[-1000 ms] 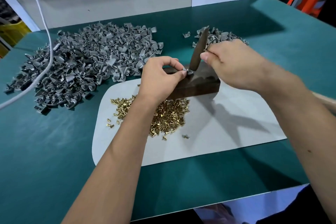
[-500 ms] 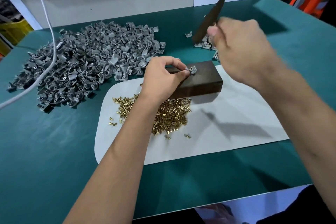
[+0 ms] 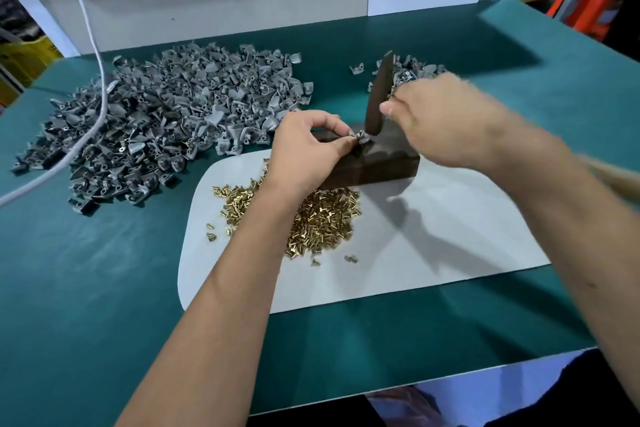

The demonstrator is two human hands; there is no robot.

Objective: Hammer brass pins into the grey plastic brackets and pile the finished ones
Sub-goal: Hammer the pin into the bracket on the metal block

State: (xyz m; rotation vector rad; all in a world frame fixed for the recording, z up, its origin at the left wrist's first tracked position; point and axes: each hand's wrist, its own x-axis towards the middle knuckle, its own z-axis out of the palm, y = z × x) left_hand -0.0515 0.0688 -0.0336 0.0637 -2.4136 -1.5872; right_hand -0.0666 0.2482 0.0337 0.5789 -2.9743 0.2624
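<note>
My left hand (image 3: 308, 146) pinches a small grey bracket (image 3: 360, 137) on top of a dark wooden block (image 3: 384, 166). My right hand (image 3: 446, 118) grips a dark flat metal bar (image 3: 379, 94), held nearly upright with its lower end down on the bracket. A heap of brass pins (image 3: 322, 218) lies on a white mat (image 3: 450, 236) in front of the block. A large pile of grey brackets (image 3: 166, 114) covers the left of the green table. A smaller pile of brackets (image 3: 412, 71) lies behind my right hand, partly hidden.
A white cable (image 3: 93, 45) hangs down over the large pile at the left. A few loose pins (image 3: 349, 258) lie apart on the mat. The table's front edge (image 3: 450, 378) runs near my body. Orange stools (image 3: 595, 10) stand beyond the far right corner.
My right hand was raised with the bar half a second ago and has swung down, bringing the bar's end onto the bracket. My left hand has stayed pinching the bracket on the block.
</note>
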